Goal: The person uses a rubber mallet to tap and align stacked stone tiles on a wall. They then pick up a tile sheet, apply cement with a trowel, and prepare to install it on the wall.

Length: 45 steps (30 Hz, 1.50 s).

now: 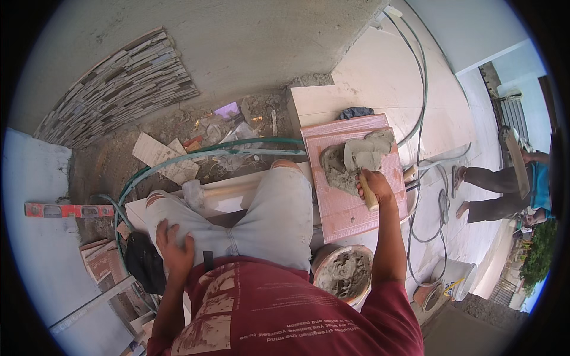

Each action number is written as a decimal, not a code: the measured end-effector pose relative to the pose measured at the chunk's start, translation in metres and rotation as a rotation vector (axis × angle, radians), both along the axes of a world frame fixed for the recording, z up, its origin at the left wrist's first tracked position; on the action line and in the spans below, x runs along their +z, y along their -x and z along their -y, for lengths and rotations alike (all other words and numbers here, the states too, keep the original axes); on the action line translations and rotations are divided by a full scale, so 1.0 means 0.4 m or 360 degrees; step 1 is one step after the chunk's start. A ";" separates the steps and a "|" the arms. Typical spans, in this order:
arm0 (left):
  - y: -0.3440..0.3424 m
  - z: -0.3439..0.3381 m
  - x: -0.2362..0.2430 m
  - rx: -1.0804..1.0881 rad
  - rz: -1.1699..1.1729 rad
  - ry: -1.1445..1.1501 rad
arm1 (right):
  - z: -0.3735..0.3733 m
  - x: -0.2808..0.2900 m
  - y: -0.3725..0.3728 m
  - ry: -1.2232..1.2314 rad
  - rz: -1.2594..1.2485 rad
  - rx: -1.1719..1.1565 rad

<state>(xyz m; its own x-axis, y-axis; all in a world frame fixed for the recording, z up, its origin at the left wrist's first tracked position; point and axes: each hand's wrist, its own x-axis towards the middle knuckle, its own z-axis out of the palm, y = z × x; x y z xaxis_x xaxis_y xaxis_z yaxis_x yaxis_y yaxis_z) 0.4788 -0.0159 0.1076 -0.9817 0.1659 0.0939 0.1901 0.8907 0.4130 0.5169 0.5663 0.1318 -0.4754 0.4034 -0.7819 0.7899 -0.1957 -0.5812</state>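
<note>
My right hand (379, 183) grips the wooden handle of a trowel (369, 194). Its blade, smeared with grey mortar, lies over a mound of wet mortar (333, 171) on a stack of pinkish tiles (350, 218). That stack sits to the right of my knees. My left hand (173, 250) rests on my left thigh with its fingers spread, holding nothing. Just below the tiles, a round bucket (321, 262) contains more mortar. Across my lap area, between my legs, lies a mallet (194, 194) with a pale head and a wooden handle.
Green hoses (237, 152) curve beyond my knees over rubble and broken tile pieces (157, 155). Stacked-stone cladding (124, 89) covers part of the far wall. A red level (68, 210) is at the left. Cables (423, 113), a white bucket (466, 279) and another person (496, 181) are at right.
</note>
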 end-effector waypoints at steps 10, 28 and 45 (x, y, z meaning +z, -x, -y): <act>0.001 0.002 0.004 0.0011 -0.0015 -0.0033 | 0.074 0.015 0.071 -0.0209 0.0043 0.0467; 0.003 0.004 -0.005 0.0021 -0.0042 -0.0024 | -0.004 -0.016 0.123 -0.1866 0.0238 0.1770; 0.004 0.010 -0.016 -0.0013 -0.0066 -0.0054 | -0.016 -0.064 0.050 -0.1747 0.0466 0.0906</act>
<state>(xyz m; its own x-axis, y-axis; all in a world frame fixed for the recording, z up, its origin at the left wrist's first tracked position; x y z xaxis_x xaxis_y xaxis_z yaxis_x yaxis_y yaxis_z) 0.4773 -0.0199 0.1011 -0.9754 0.1701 0.1401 0.2149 0.8747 0.4345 0.4971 0.5726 0.1062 -0.6606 0.6996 -0.2723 0.7293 0.6841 -0.0118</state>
